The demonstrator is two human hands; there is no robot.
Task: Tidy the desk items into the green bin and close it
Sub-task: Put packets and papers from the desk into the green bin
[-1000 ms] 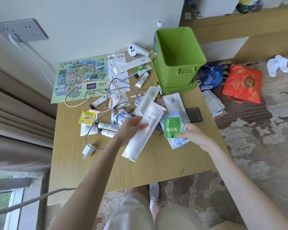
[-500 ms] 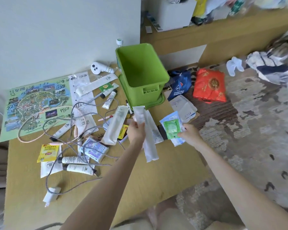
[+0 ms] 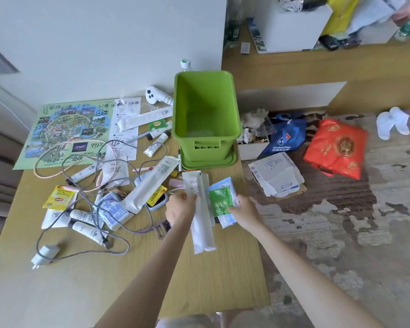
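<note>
Both hands' grips, left [image 3: 180,207] on white packets [image 3: 200,209], right [image 3: 244,210] on green sachet [image 3: 219,200], now nearer seemingly near-empty green bin [image 3: 205,138].

One head-worn wide-angle view looks forward and steeply down, close over the desk [image 3: 213,275] and adjoining floor.

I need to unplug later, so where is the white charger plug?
In the head view, the white charger plug lies at the desk's near-left, on its grey cable's end, below the white tubes.
</note>
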